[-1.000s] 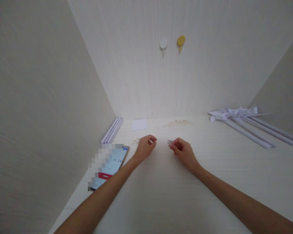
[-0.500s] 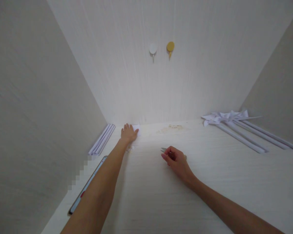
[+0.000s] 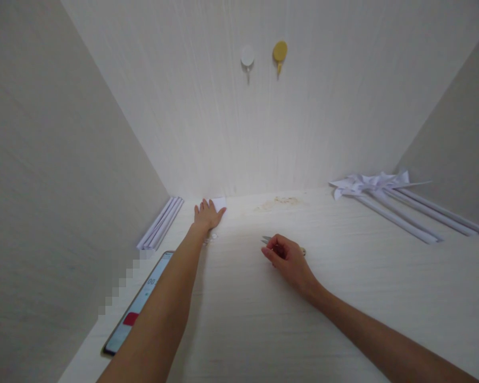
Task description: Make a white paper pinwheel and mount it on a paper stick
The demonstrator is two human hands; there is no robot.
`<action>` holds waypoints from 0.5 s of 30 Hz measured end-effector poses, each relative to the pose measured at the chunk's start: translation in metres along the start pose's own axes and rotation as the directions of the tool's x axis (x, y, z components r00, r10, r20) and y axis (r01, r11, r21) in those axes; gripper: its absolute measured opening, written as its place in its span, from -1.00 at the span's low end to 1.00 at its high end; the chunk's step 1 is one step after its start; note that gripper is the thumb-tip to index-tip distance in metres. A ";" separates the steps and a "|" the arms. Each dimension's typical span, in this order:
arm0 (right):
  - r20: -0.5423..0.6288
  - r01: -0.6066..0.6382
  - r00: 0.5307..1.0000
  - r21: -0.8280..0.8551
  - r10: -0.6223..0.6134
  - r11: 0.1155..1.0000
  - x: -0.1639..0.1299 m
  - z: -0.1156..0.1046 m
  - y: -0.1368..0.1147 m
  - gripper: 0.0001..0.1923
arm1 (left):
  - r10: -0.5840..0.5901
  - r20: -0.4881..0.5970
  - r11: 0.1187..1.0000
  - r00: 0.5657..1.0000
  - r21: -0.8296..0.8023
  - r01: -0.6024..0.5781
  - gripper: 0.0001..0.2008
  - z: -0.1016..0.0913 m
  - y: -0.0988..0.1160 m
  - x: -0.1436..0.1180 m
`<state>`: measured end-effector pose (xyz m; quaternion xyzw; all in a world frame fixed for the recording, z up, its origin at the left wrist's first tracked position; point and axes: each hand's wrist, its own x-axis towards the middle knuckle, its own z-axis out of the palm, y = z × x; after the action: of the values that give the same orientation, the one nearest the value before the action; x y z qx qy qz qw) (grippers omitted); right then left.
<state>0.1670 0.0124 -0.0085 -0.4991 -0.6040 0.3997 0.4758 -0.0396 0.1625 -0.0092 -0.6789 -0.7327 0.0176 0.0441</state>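
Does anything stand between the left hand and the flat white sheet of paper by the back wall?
Nothing visible does: the left hand lies over part of the white sheet. Small pale scraps lie nearer the person.

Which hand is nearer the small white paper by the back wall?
Left. The left hand is spread over part of the paper; the right hand is off to its right, lower in view.

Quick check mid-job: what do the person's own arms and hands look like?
The left hand and right hand are ungloved. The left arm and right arm show no sleeves, and no watch, bracelet or marking is visible on either. A thin ring would be too small to rule out.
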 end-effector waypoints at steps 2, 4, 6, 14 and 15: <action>0.003 -0.002 1.000 -0.003 0.002 1.000 0.000 0.000 0.000 -0.82 | 0.004 0.008 1.000 1.000 0.007 -0.004 -0.24 -0.002 0.001 -0.001; 0.010 -0.010 1.000 -0.009 0.010 1.000 0.000 0.000 0.000 -0.82 | 0.004 0.006 1.000 1.000 0.009 -0.004 -0.24 -0.003 0.001 -0.002; 0.011 -0.010 1.000 -0.018 0.010 1.000 0.000 0.000 -0.001 -0.83 | 0.002 -0.001 1.000 1.000 0.010 -0.002 -0.24 -0.003 0.001 -0.002; 0.002 0.017 1.000 -0.047 -0.016 0.999 0.000 0.000 -0.002 -0.83 | 0.006 -0.030 1.000 1.000 -0.010 -0.007 -0.25 0.001 0.000 0.000; 0.003 0.015 1.000 -0.045 -0.015 0.999 0.000 0.000 -0.002 -0.83 | 0.005 -0.030 1.000 1.000 -0.013 -0.006 -0.25 0.001 0.000 0.001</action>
<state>0.1662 0.0121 -0.0070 -0.5045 -0.6171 0.3831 0.4668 -0.0395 0.1631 -0.0105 -0.6813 -0.7302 0.0026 0.0506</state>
